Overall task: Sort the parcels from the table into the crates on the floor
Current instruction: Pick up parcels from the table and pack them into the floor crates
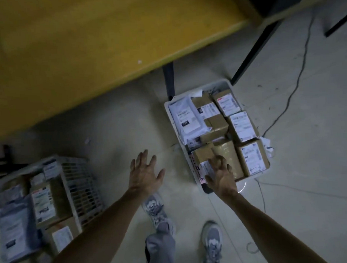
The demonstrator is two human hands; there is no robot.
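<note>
Down on the far left sits the left crate [81, 191], its lattice wall facing me, with a grey mailer bag [15, 227] and labelled boxes packed inside. My left hand [146, 173] hangs over bare floor between the two crates, fingers spread wide and holding nothing; I read it as balance, not work.

Further right, my right hand [220, 175] is low over the near end of the right crate [168, 115]. Its fingers are loosely bent and the forefinger reaches out to the small brown box [202, 155], which lies inside that crate at its near-left corner. I see no pinch or wrap round the box, so I take it as set down, though blur makes actual contact hard to judge. Around it the crate holds a white mailer [185, 117] and several taped cartons, tight together. A cable [297, 80] trails across the floor to the right.

So I judge this to be the tail end of a placing step. Next I would lift both hands, turn up to the yellow table [85, 45] above, take another parcel and read its label to choose a crate. With the right crate this full, anything more goes on top and needs laying flat.
</note>
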